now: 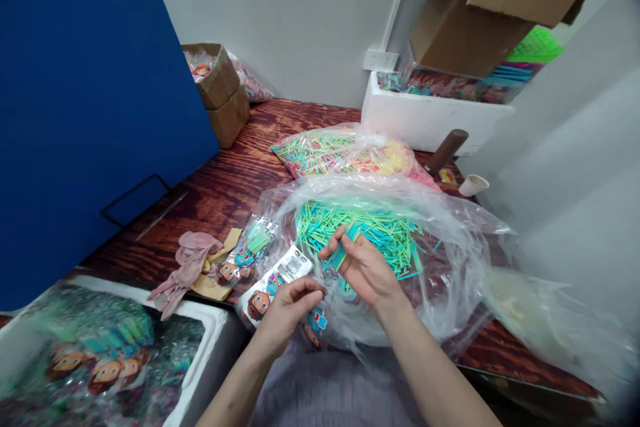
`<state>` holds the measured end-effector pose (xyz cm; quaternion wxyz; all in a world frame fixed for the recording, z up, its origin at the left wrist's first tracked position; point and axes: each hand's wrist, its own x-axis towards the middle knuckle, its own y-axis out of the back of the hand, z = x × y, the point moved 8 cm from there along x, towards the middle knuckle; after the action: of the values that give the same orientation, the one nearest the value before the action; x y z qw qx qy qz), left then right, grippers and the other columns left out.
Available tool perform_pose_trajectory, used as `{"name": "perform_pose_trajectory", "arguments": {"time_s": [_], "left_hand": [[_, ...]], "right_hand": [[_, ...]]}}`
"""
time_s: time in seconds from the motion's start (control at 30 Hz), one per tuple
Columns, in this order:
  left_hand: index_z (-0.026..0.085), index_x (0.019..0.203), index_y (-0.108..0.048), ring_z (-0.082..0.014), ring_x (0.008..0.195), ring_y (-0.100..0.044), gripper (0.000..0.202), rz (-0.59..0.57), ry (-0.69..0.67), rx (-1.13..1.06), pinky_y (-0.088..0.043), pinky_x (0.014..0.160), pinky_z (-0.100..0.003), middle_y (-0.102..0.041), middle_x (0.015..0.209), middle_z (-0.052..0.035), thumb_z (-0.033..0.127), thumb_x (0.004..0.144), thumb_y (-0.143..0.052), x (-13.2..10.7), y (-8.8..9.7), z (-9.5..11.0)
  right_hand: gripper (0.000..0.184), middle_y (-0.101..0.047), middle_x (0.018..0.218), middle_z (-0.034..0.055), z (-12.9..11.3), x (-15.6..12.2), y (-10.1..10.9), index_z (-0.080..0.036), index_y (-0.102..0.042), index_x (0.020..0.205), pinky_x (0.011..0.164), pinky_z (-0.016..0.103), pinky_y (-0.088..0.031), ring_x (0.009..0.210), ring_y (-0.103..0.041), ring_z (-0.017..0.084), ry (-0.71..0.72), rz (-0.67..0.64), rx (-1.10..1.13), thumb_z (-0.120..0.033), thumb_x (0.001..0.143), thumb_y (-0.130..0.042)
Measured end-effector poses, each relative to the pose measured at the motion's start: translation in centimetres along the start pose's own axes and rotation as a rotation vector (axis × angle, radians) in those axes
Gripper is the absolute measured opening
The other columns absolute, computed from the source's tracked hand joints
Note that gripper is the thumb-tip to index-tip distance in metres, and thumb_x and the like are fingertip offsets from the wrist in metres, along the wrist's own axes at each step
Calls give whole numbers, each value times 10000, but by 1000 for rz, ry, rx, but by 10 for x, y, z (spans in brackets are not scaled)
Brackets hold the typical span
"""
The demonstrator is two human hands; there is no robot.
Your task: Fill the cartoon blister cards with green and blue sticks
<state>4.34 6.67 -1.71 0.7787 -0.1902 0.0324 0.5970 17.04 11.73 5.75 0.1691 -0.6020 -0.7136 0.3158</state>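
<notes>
My right hand (pixel 367 263) is closed round a small bunch of thin blue and green sticks (pixel 345 250), held above a loose pile of the same sticks (pixel 370 230). That pile lies in a wide-open clear plastic bag (pixel 450 233). Lower and to the left, my left hand (pixel 293 310) has its fingers pinched together at a small printed cartoon bag (pixel 315 323); its upper part is hard to make out. Beside this hand lie flat printed bags (pixel 273 283). Further left is a packet (pixel 250 250) with sticks inside, near a pink glove (pixel 187 263).
A white foam box (pixel 200 360) at lower left holds filled packets. Behind the pile lies a bag of multicoloured sticks (pixel 345 150). A paper cup (pixel 473 185) and brown cylinder (pixel 447 150) stand at right, near another foam box (pixel 430 117). A blue panel (pixel 100 100) borders the left.
</notes>
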Motion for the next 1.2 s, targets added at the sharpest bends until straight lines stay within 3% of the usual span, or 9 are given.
{"name": "perform_pose_trajectory", "arguments": {"time_s": [0.2, 0.43, 0.6, 0.7, 0.97, 1.2], "left_hand": [[169, 815, -718, -109, 695, -534, 246, 5, 24, -53, -402, 643, -203, -639, 758, 2, 399, 739, -760, 0, 4, -12], [168, 802, -700, -148, 718, -549, 229, -55, -100, 157, -423, 682, -250, -625, 738, -6, 396, 803, -683, 3, -6, 6], [168, 785, -698, -157, 741, -555, 223, -70, -145, 224, -420, 696, -253, -631, 759, -14, 387, 812, -665, 2, -7, 12], [168, 788, -708, -142, 720, -536, 227, -65, -104, 178, -403, 675, -237, -618, 744, -6, 391, 812, -673, 1, -5, 8], [162, 776, -732, -110, 660, -507, 271, -43, 59, -100, -372, 619, -208, -627, 709, -4, 421, 710, -779, -2, -11, -7], [165, 777, -726, -117, 704, -519, 247, 16, -3, -87, -382, 651, -207, -641, 747, -3, 407, 743, -763, 2, -13, -2]], "right_hand": [[210, -694, 776, -20, -5, -6, 2, -208, -642, 900, 852, 319, -487, 787, -687, 169, 15, -5, -32, -332, 786, -768], [160, -715, 750, 9, -10, -9, -23, -187, -621, 847, 869, 343, -449, 783, -686, 186, 69, -83, -421, -342, 871, -651], [176, -723, 803, 11, -6, -6, -20, -194, -625, 851, 901, 371, -463, 797, -703, 191, -48, -78, -196, -354, 831, -698], [163, -731, 824, 15, -6, -6, -16, -197, -642, 847, 942, 386, -460, 844, -711, 200, -66, -91, -119, -344, 824, -709], [177, -764, 942, 91, -7, -11, -14, -178, -664, 883, 1001, 418, -414, 996, -683, 238, -5, -108, -190, -347, 899, -614], [176, -758, 964, 67, -12, -24, -14, -199, -657, 917, 993, 404, -391, 995, -667, 231, 109, 64, -332, -368, 908, -607]]}}
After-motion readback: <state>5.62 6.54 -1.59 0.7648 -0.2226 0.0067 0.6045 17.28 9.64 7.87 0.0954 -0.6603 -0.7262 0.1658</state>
